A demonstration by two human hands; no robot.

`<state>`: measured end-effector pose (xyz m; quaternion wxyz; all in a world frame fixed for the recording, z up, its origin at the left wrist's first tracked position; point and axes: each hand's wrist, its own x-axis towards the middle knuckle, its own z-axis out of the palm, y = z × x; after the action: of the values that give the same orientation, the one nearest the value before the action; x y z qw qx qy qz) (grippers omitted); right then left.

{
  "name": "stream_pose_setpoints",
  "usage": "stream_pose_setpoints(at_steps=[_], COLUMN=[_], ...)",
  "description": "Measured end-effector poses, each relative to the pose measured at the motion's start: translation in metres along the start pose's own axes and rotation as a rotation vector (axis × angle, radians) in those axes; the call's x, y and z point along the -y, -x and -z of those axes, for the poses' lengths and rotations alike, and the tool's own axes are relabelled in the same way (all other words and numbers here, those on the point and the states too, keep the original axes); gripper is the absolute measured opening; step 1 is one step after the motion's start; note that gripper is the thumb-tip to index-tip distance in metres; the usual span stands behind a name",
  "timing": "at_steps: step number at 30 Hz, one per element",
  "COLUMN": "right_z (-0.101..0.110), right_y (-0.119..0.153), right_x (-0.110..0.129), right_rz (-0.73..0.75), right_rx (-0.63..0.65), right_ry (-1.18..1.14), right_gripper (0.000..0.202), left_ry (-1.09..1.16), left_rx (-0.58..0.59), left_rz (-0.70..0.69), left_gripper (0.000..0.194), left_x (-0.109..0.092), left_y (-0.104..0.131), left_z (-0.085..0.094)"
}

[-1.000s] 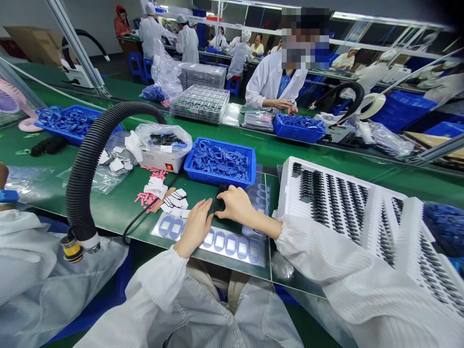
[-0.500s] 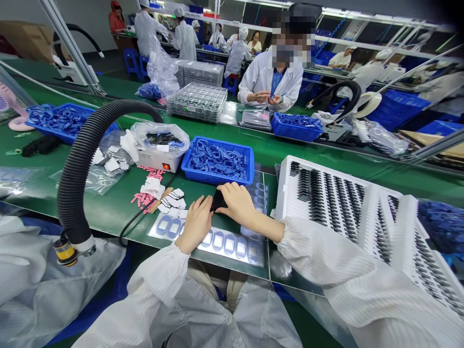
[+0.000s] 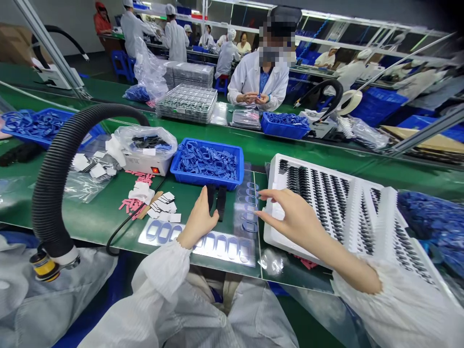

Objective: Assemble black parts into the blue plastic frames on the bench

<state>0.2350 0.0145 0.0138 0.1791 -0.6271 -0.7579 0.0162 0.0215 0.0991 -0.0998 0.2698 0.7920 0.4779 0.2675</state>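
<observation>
Steady the black strips, mid-frame, with your left hand, fingers' grip unclear; your right hand shows parted, empty fingers.

And nothing legible here: any print on the white box beside its red switch is too small.

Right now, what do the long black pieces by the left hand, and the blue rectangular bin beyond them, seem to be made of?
Long black pieces: matte, perhaps plastic or rubber; their dark surface leaves it open.

Blue rectangular bin: probably moulded plastic, slightly shiny, given its even colour and smooth walls.
</observation>
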Motion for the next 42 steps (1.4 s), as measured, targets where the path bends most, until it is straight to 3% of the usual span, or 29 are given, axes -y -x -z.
stream_pose_setpoints(at_steps=[8,12,20,28,34,38,42], right_z=[0.007,0.007,0.010,0.013,0.015,0.004,-0.009], right_y=[0.045,0.059,0.068,0.079,0.060,0.028,0.005], right_x=[-0.034,-0.036,-0.037,-0.044,-0.104,-0.140,-0.145], right_rz=[-0.100,-0.034,0.074,0.066,-0.091,-0.188,-0.165], right_rx=[-0.032,-0.063,-0.111,-0.126,-0.202,-0.057,0.012], right_ry=[-0.066,-0.071,-0.048,-0.008,0.160,0.277,0.282], right_gripper=[0.030,0.026,0.020,0.018,0.015,0.015,0.014], left_ry=[-0.024,-0.052,-0.308,-0.509,-0.468,-0.298,-0.077], left_rx=[0.002,-0.002,0.132,0.047,-0.032,-0.081,0.047], left_rz=[-0.020,-0.075,-0.276,-0.267,-0.291,-0.294,-0.263], left_gripper=[0.068,0.070,0.074,0.080,0.084,0.083,0.071], left_x=[0.009,0.003,-0.009,-0.005,-0.012,-0.028,-0.046], left_y=[0.000,-0.001,0.003,-0.013,-0.005,0.020,0.061], left_z=[-0.002,-0.004,0.021,0.018,0.019,0.019,0.011])
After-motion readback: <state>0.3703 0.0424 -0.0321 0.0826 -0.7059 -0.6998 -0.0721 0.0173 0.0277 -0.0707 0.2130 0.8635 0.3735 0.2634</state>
